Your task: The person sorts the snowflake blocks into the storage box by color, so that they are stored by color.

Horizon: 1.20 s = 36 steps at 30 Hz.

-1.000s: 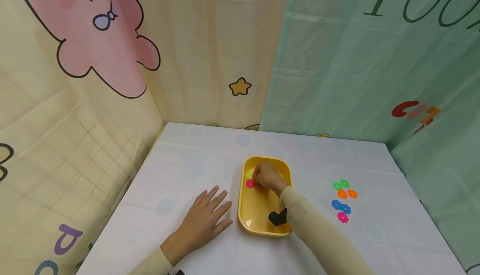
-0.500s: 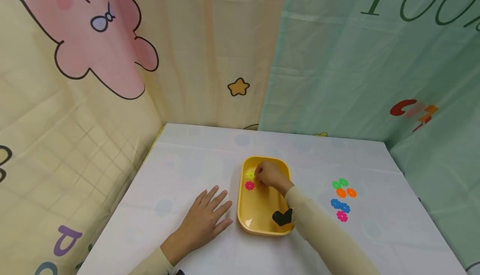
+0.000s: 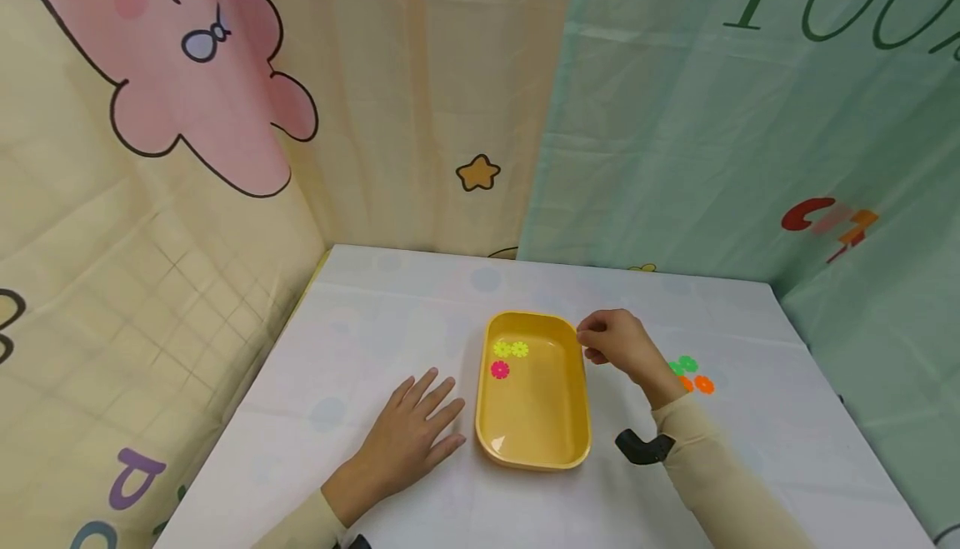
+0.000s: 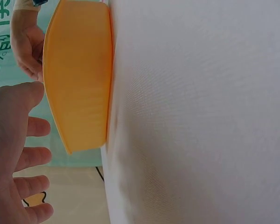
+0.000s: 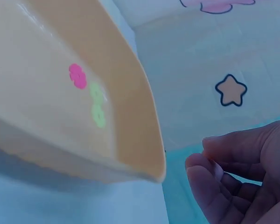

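Note:
A yellow tray stands mid-table. In its far left part lie two yellow flower-shaped pieces side by side, with a pink flower-shaped piece just in front of them. My right hand is off the tray's far right corner. In the right wrist view, the right hand's thumb and fingers are loosely bent, nothing showing between them. My left hand, fingers spread, is left of the tray; in the left wrist view its thumb overlaps the tray's side wall.
To the right of the tray, green flower-shaped pieces and orange flower-shaped pieces lie on the white tabletop, partly behind my right wrist. Printed curtains stand along the table's back and sides.
My right hand has left the tray and moved right, past its rim. A second yellow piece now shows where it was. My right arm now covers the blue and pink pieces outside. My left hand stays put.

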### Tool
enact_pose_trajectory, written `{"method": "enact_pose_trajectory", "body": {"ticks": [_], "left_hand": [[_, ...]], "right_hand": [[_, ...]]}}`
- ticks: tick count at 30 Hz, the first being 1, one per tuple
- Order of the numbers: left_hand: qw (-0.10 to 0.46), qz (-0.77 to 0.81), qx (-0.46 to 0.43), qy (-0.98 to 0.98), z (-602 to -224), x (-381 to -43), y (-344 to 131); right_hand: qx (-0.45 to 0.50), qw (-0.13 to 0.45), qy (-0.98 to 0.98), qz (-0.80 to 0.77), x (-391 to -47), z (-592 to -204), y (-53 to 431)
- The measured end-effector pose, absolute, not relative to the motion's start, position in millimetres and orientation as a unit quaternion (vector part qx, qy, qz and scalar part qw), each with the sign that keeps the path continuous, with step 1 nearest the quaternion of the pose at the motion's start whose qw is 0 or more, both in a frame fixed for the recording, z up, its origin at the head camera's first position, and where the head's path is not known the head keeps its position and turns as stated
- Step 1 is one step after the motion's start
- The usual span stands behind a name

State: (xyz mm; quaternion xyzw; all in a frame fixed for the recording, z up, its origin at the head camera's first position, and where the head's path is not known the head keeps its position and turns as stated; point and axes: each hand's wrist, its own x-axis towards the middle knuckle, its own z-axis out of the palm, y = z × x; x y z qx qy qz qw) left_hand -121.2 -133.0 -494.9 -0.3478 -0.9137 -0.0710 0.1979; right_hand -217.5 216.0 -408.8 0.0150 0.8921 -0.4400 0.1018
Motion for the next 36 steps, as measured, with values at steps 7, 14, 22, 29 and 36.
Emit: {"method": "enact_pose_trajectory", "body": {"ticks": [7, 14, 22, 29, 36], "left_hand": [[0.194, -0.071, -0.347, -0.915, -495, -123, -131], [0.187, -0.07, -0.348, -0.916, -494, -123, -132], [0.185, -0.067, -0.343, -0.919, -493, -121, -132], [0.183, -0.063, -0.345, -0.918, -496, -121, -132], [0.199, -0.062, -0.349, -0.914, -498, -121, -133]], "right_hand": [[0.05, 0.093, 0.911, -0.4, -194, -410, 267], [0.061, 0.082, 0.918, -0.384, -173, -424, 310], [0.088, 0.061, 0.934, -0.342, -156, -440, 343], [0.116, 0.076, 0.945, -0.297, -146, -453, 362], [0.121, 0.101, 0.947, -0.28, -138, -466, 374]]}}
